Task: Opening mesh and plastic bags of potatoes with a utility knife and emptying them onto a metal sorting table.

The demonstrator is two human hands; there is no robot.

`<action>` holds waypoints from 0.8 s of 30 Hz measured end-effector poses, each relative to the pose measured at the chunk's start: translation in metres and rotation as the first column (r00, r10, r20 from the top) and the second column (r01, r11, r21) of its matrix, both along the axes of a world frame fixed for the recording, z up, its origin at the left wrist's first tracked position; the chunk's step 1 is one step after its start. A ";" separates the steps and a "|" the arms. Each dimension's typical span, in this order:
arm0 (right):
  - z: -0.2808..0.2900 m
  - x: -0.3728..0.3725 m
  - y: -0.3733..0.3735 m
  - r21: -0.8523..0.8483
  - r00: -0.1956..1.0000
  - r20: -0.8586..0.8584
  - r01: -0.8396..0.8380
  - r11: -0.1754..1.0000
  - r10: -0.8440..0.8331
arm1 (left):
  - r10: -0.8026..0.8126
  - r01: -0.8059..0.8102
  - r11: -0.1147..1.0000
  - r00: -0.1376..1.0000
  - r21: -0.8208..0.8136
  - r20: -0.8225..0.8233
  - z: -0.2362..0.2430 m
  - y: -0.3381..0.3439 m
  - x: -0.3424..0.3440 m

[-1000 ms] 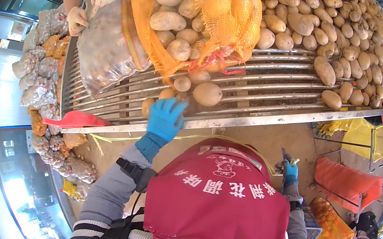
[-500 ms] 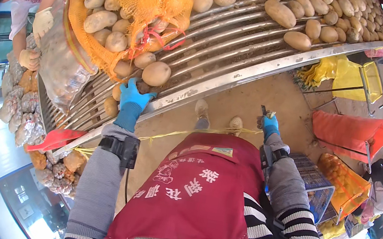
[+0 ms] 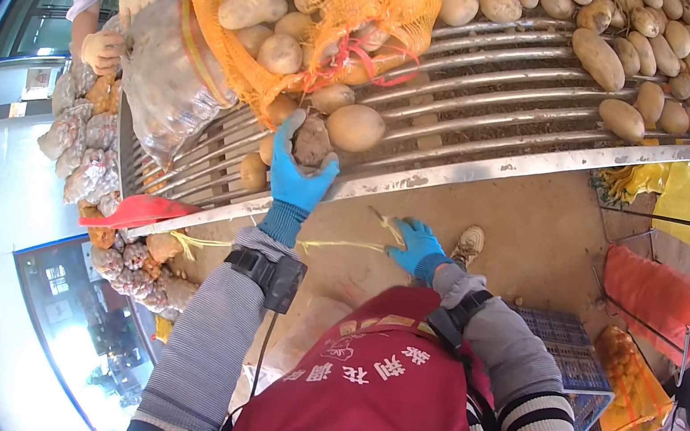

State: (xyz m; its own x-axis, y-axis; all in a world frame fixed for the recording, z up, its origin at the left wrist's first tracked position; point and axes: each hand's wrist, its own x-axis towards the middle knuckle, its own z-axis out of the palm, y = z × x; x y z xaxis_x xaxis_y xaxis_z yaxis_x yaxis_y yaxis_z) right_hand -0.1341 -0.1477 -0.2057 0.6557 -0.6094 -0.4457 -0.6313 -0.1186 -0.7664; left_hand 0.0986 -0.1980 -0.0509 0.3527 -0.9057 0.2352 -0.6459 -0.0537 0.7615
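Observation:
My left hand [image 3: 301,180], in a blue glove, curves its thumb and fingers around a brown, rough potato [image 3: 313,140] at the near edge of a slatted metal table. A smooth, larger potato [image 3: 355,128] lies just right of it. Beyond my fingers stands an orange mesh bag [image 3: 207,13] of potatoes, tied in part with red string [image 3: 368,61]. My right hand [image 3: 418,250], also blue-gloved, is off the table near my apron. Its fingers are closed around a small, thin thing too blurred to name.
Many potatoes [image 3: 660,49] spread along the table's far right; its metal rim [image 3: 459,179] runs slantwise. At left, another person's gloved hands [image 3: 105,51] hold a clear sack [image 3: 175,89]. A yellow cord [image 3: 340,245] stretches before me. Crates [image 3: 555,339] and a red-covered frame [image 3: 661,297] stand at right.
My view has swung left. My left hand has opened around the brown potato and now grips it. My right hand has come inward, toward the left hand.

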 end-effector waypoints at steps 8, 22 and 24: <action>0.052 -0.087 -0.018 0.382 0.872 0.360 0.187 0.905 -0.332 | -0.057 0.028 0.998 0.702 -0.053 -0.710 0.042 0.016 0.004; 0.189 -0.015 -0.130 0.441 0.332 0.697 0.500 0.745 -0.635 | -0.315 0.446 0.891 0.479 -0.082 -0.819 0.090 -0.037 -0.120; 0.181 -0.016 -0.140 0.309 0.352 0.673 0.665 0.680 -0.651 | -0.281 0.413 0.907 0.462 -0.076 -0.841 0.073 -0.058 -0.129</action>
